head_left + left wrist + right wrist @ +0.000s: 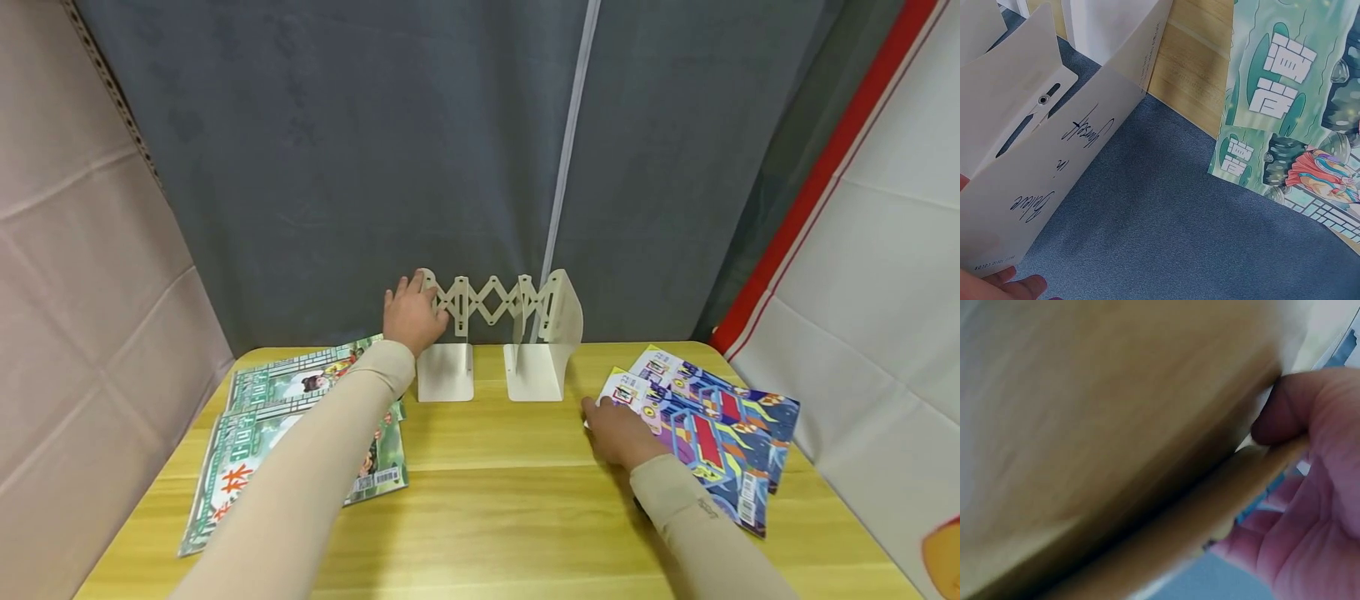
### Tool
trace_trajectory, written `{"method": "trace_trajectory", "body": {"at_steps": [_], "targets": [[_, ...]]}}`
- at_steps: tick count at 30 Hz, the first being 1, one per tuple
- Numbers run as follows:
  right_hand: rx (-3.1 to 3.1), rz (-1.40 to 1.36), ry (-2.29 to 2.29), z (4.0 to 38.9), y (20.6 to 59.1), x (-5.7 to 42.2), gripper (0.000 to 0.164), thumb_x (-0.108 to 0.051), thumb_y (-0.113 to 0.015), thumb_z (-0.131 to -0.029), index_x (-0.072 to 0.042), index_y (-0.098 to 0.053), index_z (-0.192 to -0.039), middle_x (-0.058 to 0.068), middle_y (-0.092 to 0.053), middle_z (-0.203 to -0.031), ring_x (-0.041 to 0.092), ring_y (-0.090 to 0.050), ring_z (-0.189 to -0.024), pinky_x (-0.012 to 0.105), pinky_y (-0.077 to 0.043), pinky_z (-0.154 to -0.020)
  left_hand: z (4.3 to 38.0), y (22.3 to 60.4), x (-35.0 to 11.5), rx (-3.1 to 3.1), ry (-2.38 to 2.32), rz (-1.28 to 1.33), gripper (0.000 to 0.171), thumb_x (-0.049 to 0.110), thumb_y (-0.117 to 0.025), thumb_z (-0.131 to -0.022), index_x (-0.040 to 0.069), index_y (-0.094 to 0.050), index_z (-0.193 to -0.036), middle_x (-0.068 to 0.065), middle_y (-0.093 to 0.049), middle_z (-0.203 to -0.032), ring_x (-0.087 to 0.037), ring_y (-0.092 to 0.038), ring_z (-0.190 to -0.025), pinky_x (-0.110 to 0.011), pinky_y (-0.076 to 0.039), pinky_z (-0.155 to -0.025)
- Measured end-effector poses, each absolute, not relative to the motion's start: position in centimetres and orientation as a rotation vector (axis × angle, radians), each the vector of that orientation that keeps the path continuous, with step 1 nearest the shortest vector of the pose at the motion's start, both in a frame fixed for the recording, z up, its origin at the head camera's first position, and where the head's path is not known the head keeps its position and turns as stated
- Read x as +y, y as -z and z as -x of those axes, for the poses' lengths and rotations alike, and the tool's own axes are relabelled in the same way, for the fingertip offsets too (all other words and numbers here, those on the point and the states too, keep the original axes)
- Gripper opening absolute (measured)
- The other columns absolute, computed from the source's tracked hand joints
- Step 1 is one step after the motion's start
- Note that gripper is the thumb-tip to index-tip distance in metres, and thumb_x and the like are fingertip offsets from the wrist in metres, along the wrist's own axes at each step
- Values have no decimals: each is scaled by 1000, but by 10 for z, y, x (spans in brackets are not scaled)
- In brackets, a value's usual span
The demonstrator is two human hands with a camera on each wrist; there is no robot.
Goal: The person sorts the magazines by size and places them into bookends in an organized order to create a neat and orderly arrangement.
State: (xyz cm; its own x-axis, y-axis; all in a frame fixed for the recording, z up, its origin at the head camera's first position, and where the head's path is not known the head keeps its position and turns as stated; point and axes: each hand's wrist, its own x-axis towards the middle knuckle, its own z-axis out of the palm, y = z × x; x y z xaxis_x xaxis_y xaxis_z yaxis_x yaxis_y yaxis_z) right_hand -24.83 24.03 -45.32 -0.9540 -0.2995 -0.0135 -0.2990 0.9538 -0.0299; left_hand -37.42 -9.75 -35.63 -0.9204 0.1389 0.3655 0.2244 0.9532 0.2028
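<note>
A cream metal expandable bookend [491, 300], with a crisscross lattice between its upright plates, stands at the table's back edge. My left hand [412, 315] grips the top of its left end plate [1072, 162], which carries handwriting-style lettering; fingers show on both sides of it in the left wrist view. My right hand [618, 432] is at the left edge of the front purple-and-blue magazine [693, 442], which overlaps a matching magazine [776, 412]. In the blurred right wrist view, thumb and fingers [1291, 406] pinch a thin edge, apparently the magazine's.
Several green illustrated magazines [247, 450] lie overlapping on the left of the wooden table [480, 517], partly under my left forearm. A dark grey curtain [337, 167] hangs behind the bookend. Pale cloth [90, 292] rises at the left and white cloth [885, 317] at the right.
</note>
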Motion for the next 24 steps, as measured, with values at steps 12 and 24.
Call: {"method": "trace_trajectory", "body": {"at_steps": [12,24], "targets": [[3112,386,-49,248,457,236,29,-18,-64,-93,-2,-49,-112,23,-51,-104,46,-53,-91,57,-52,-67,375,355,-98,-2734,343,269,48,30,-55,-94,10,-62,-137,-15,-32,-159,-40,-37,-140,-61,-24,-113],[3185,401,-154,246,459,238,25,-13,-63,-92,-2,-46,-106,21,-51,-97,40,-56,-81,53,-53,-60,375,356,-98,-2736,358,268,46,28,-56,-94,9,-63,-136,-15,-33,-158,-40,-40,-138,-62,-25,-112]]}}
